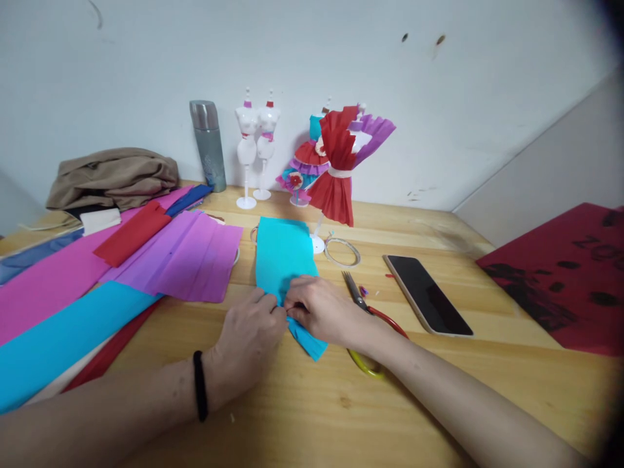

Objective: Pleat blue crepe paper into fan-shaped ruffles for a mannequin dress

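A piece of turquoise crepe paper (pixel 283 250) is gathered near its lower end, where both my hands meet. My left hand (pixel 251 335), with a black band at the wrist, has its fingers curled and pressed against the gather. From the other side my right hand (pixel 322 309) pinches the paper, thumb and fingertips together. Below the pinch a short tail of the paper flares toward me. Scissors (pixel 358 296) with red and yellow handles lie partly under my right forearm. Just behind the paper stands a mini dress form (pixel 336 172) dressed in red and purple crepe paper.
Folded crepe paper in purple (pixel 199 260), red (pixel 134 234) and turquoise (pixel 82 344) covers the left side. Two bare dress forms (pixel 247 149), another dressed form (pixel 312 156) and a flask (pixel 208 146) stand along the wall. A wire ring (pixel 342 252) and a phone (pixel 429 296) lie right.
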{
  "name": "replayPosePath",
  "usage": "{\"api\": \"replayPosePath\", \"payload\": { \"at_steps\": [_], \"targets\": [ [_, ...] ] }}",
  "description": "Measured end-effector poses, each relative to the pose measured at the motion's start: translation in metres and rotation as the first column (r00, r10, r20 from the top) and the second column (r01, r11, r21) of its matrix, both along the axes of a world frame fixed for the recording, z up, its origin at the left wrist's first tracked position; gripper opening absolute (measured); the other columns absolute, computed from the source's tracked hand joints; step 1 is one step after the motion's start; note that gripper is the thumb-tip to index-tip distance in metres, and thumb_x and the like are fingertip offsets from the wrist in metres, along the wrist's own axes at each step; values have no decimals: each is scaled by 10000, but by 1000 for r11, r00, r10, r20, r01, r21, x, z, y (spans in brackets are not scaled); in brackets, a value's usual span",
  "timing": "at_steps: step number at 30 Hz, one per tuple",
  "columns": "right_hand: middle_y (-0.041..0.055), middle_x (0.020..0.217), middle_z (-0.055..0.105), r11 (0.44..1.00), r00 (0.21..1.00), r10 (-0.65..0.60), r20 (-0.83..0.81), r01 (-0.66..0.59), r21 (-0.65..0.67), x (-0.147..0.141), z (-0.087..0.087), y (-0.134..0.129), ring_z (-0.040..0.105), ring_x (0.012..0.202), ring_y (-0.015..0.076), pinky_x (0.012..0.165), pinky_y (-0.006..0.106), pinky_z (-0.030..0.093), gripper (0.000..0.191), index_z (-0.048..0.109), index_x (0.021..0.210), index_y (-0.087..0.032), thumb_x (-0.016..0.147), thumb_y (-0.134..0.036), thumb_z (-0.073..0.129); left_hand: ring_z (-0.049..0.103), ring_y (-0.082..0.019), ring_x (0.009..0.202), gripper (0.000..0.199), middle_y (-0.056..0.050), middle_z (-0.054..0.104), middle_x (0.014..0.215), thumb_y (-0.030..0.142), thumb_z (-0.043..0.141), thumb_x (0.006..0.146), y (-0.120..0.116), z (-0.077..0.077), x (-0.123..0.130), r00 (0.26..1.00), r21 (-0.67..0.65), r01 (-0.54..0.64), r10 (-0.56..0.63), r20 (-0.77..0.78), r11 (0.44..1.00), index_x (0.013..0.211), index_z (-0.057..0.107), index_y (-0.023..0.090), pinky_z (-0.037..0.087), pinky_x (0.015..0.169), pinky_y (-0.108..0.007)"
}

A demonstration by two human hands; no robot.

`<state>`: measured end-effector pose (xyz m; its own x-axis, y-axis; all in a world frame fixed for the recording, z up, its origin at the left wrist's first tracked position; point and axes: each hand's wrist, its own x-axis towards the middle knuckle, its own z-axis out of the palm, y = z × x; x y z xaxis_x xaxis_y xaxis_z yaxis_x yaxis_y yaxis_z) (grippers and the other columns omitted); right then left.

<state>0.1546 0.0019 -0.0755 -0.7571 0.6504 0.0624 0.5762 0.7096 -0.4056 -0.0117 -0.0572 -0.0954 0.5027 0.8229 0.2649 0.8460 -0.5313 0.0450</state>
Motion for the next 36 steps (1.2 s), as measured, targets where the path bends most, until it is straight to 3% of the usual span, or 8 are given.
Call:
{"api": "replayPosePath", "payload": {
  "at_steps": [5, 10, 14, 18, 20, 24, 30, 36],
  "targets": [
    [25, 716, 640, 998, 1000, 29, 11, -29, -58, 0, 9, -1, 570, 771, 157, 630, 241, 360, 151, 690, 721, -165, 799, -73, 599, 559, -212, 693, 195, -49, 633, 706, 157, 526, 889, 1, 1, 0, 1000, 10, -25, 25, 8, 1000, 739, 650, 172, 399, 573, -316],
    [18, 728, 644, 993, 999, 39, 32, -35, -114, 1, 14, -1, 569, 746, 149, 603, 236, 351, 48, 704, 720, -171, 750, -199, 729, 573, -213, 696, 160, -52, 630, 705, 153, 543, 864, 2, 3, 0, 999, -26, -41, 42, 29, 999, 725, 622, 166, 393, 573, -312],
    [16, 755, 666, 998, 999, 25, 24, -23, -65, 1, 8, 0, 572, 785, 152, 637, 238, 356, 96, 703, 741, -181, 730, -87, 687, 586, -198, 698, 155, -31, 654, 709, 203, 572, 841, 7, 21, -2, 990, -190, -101, 118, 81, 977, 704, 639, 178, 374, 584, -294],
    [27, 767, 655, 998, 997, 51, 59, -54, 35, 0, 7, -3, 559, 827, 176, 666, 265, 342, 105, 678, 706, -171, 750, -81, 647, 593, -177, 699, 131, -21, 681, 761, 239, 554, 831, 24, 47, -14, 929, -309, -282, 338, 148, 909, 826, 673, 185, 356, 599, -277],
    [29, 781, 650, 996, 995, 60, 80, -64, 56, 0, 9, -4, 548, 829, 178, 671, 275, 327, 112, 675, 710, -171, 759, -78, 637, 598, -181, 683, 219, -32, 684, 753, 326, 510, 859, 36, 51, -23, 902, -360, -320, 397, 166, 876, 853, 675, 182, 343, 588, -282],
    [27, 795, 638, 994, 992, 73, 99, -81, 75, 0, 11, -5, 528, 829, 176, 684, 292, 298, 118, 681, 737, -179, 777, -79, 634, 583, -184, 669, 338, -21, 642, 708, 458, 556, 798, 56, 34, -37, 875, -473, -222, 388, 289, 853, 928, 656, 162, 350, 583, -277],
    [34, 792, 615, 982, 982, 98, 162, -122, 146, 0, 11, -7, 507, 833, 183, 700, 323, 262, 150, 655, 677, -173, 815, -117, 634, 442, -110, 551, 285, 69, 448, 588, 229, 615, 646, 69, 3, -38, 679, -573, 1, 420, 602, 819, 917, 633, 141, 330, 533, -242],
    [36, 798, 616, 974, 979, 103, 176, -135, 180, -1, 13, -7, 507, 834, 186, 703, 333, 261, 156, 646, 688, -170, 832, -121, 612, 478, -118, 604, 315, 46, 498, 646, 195, 595, 678, 73, 1, -40, 647, -463, -55, 385, 659, 885, 979, 641, 116, 377, 589, -261]
  ]
}}
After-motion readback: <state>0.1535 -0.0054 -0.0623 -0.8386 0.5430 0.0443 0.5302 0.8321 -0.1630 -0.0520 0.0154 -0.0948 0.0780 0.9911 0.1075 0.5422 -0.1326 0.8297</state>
